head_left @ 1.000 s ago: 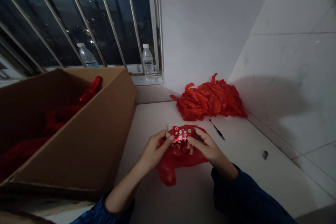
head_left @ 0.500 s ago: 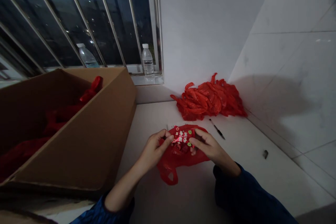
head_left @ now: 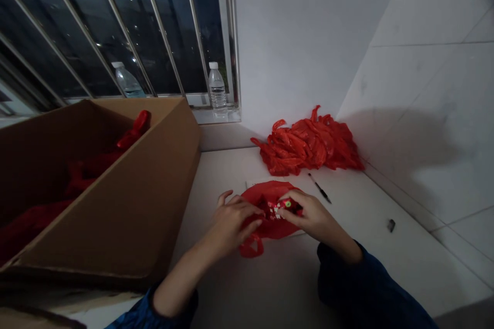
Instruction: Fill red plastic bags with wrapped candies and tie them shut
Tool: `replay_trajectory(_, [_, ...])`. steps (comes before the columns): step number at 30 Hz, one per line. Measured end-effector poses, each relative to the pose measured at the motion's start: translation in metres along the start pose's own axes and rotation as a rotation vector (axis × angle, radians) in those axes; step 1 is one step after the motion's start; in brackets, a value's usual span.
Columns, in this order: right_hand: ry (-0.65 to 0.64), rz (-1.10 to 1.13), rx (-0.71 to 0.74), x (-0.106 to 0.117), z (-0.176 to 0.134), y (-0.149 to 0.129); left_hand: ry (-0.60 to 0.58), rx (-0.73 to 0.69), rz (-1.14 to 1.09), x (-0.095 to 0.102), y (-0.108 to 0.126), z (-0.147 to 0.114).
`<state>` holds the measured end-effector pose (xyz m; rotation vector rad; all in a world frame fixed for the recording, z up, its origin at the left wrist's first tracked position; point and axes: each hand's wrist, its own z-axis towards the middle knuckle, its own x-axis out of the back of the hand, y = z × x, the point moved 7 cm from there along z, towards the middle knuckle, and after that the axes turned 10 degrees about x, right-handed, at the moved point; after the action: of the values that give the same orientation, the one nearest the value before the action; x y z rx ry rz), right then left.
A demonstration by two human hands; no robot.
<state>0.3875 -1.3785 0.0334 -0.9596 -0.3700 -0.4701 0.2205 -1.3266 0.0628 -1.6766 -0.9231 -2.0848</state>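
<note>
A red plastic bag (head_left: 270, 189) lies on the white table with its mouth spread and one handle loop toward me. At its opening, my right hand (head_left: 306, 213) pinches a small shiny red packet (head_left: 276, 210) with white lettering and a green ring print. My left hand (head_left: 236, 221) reaches over the bag's left side, fingers apart, their tips near the packet's left end. Whether the left fingertips touch the packet or the bag, I cannot tell. What lies deeper in the bag is hidden.
A large cardboard box (head_left: 154, 190) holding red bags stands on the left. Crumpled red plastic bags (head_left: 309, 146) are heaped against the back wall. A black pen (head_left: 320, 188) and a small dark object (head_left: 391, 225) lie at right. One water bottle (head_left: 217, 90) stands on the windowsill.
The packet, held flat between both hands before, is now lower and tilted into the bag's mouth. My left hand has let go of its edge and spread its fingers.
</note>
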Motion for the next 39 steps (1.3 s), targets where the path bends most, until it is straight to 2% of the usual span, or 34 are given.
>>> replay_trajectory(3, [-0.048,-0.226,0.016,-0.009,-0.001,0.005,-0.012,-0.048,0.075,-0.014,0.008,-0.002])
replay_trajectory(6, [-0.033,-0.475,-0.098,-0.015,-0.001,0.016,-0.004,-0.03,0.202,-0.03,0.006,0.001])
replay_trajectory(9, [-0.086,-0.685,-0.233,-0.021,-0.001,0.025,-0.011,0.012,0.339,-0.043,-0.002,0.006])
replay_trajectory(12, [-0.12,-0.791,-0.198,-0.031,0.003,0.02,-0.022,0.073,0.42,-0.051,-0.007,0.01])
replay_trajectory(14, [-0.136,-0.769,-0.07,-0.04,0.008,0.011,-0.011,0.106,0.43,-0.052,-0.007,0.011])
replay_trajectory(16, [-0.182,-0.732,-0.007,-0.048,0.01,0.008,-0.006,0.129,0.423,-0.053,-0.005,0.01])
replay_trajectory(19, [-0.254,-0.747,-0.11,-0.05,0.007,0.018,-0.001,0.181,0.428,-0.053,-0.005,0.008])
replay_trajectory(22, [-0.262,-0.801,-0.19,-0.049,0.001,0.026,-0.013,0.242,0.45,-0.053,-0.007,0.006])
replay_trajectory(26, [-0.201,-0.828,-0.184,-0.056,-0.001,0.024,-0.051,0.256,0.471,-0.056,-0.009,0.004])
replay_trajectory(31, [-0.183,-0.824,-0.187,-0.066,0.001,0.031,-0.007,0.249,0.46,-0.054,-0.01,0.005])
replay_trajectory(36, [-0.234,-0.731,-0.213,-0.066,0.002,0.044,0.002,0.282,0.44,-0.056,-0.017,0.009])
replay_trajectory(39, [-0.204,-0.619,-0.172,-0.062,0.004,0.043,-0.013,0.286,0.422,-0.057,-0.021,0.01])
